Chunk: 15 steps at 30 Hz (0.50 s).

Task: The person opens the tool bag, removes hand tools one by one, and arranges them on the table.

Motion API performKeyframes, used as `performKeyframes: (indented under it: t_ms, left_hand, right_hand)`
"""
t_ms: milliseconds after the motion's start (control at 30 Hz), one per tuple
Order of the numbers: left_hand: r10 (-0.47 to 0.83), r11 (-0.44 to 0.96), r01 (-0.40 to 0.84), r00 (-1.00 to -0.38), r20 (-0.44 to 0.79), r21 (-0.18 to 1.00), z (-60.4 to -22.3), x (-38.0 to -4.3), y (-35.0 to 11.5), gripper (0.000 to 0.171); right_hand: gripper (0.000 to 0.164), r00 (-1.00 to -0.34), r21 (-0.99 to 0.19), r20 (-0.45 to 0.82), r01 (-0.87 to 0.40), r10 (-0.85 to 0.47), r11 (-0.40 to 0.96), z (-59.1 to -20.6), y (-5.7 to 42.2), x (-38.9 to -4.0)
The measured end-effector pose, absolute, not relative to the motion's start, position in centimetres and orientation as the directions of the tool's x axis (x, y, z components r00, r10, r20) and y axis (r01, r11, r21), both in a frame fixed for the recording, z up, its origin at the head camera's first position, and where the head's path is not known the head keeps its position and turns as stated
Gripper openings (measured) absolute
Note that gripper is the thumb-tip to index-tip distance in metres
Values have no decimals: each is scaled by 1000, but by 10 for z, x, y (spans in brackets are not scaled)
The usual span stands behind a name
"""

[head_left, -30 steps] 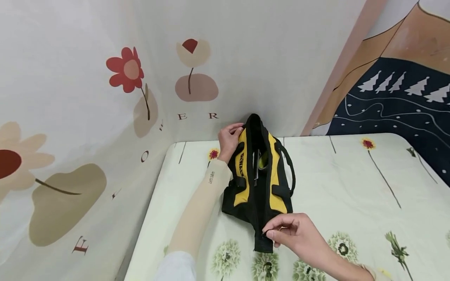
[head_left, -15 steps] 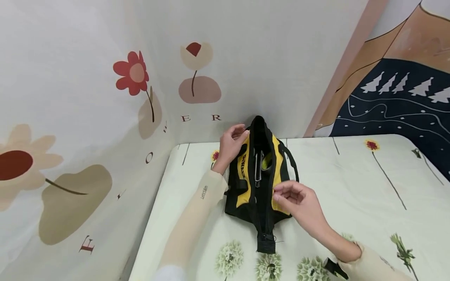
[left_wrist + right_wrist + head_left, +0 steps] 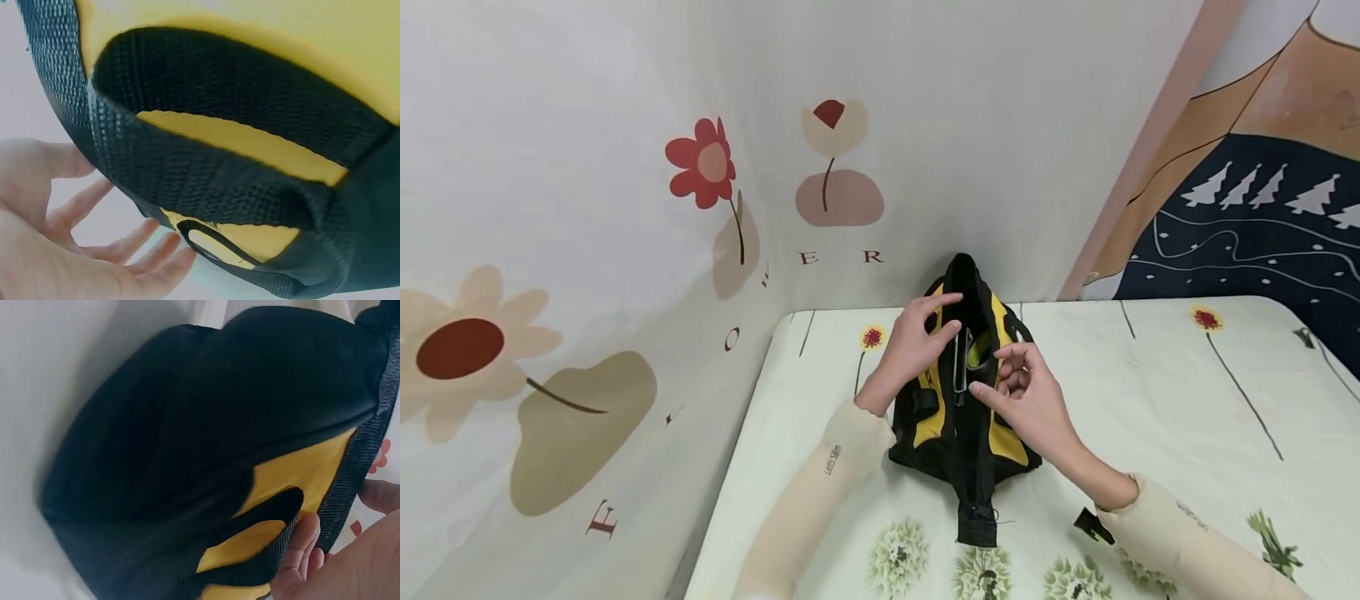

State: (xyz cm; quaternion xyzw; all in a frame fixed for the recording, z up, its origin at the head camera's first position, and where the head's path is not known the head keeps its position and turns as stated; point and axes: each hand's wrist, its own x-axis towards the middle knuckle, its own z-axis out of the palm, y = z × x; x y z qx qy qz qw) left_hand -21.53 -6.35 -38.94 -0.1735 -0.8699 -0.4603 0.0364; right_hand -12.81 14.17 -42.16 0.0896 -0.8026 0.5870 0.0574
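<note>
Black-and-yellow fabric bag (image 3: 973, 433) lies on the table (image 3: 1150, 375), mouth up and gaping, far end close to the wall cloth (image 3: 1000, 125). Inside: a slim silver-edged item (image 3: 960, 367) and a rounded yellow-green item (image 3: 978, 353); too small to name either. Near end narrows to a flat black tab (image 3: 977, 532).

Left hand (image 3: 917, 342) is at the left rim, fingers spread, thumb and forefinger apart over the mouth; the left wrist view shows its fingers loose below a strap handle (image 3: 187, 169), not wrapped around it. Right hand (image 3: 1026, 396) is at the right rim, thumb well apart from lightly bent fingers, pinching nothing visible. Whether its fingers touch the rim or the right-side handle (image 3: 244, 572): cannot tell.

Step looks like work at the mouth. Best done with one hand keeping the rim wide, as the soft sides probably sag inward; the other comes straight down from above, clear of the handles, to avoid snagging.

Farther out: a small black piece (image 3: 1093, 526) beside the right sleeve (image 3: 1180, 533), partly covered by it; left sleeve (image 3: 820, 487) beside the bag.
</note>
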Motion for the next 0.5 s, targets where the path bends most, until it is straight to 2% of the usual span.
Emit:
performKeyframes:
  t_ms: [100,200,333,500]
  left_hand:
    - [278,551,340,-936,217,762,-390,-207,-63,32]
    - [273,596,308,-946,173,742,-389,-196,-63,34]
    - [291,620,273,-951,108,735,-388,-182,-71,54]
    - [317,584,258,-945,76,770,-385,-169,-90,73]
  right_hand:
    - [56,-970,-917,226,-243,-90,316,-426,146,-126]
    - [60,-964,-899,246,-264,-97,350,-428,151,-125]
    - [69,-964,-894,238,-265,-119,362,-426,159,-124]
    - [67,-970,-925,208,-238,-127,298,-426,175,-118]
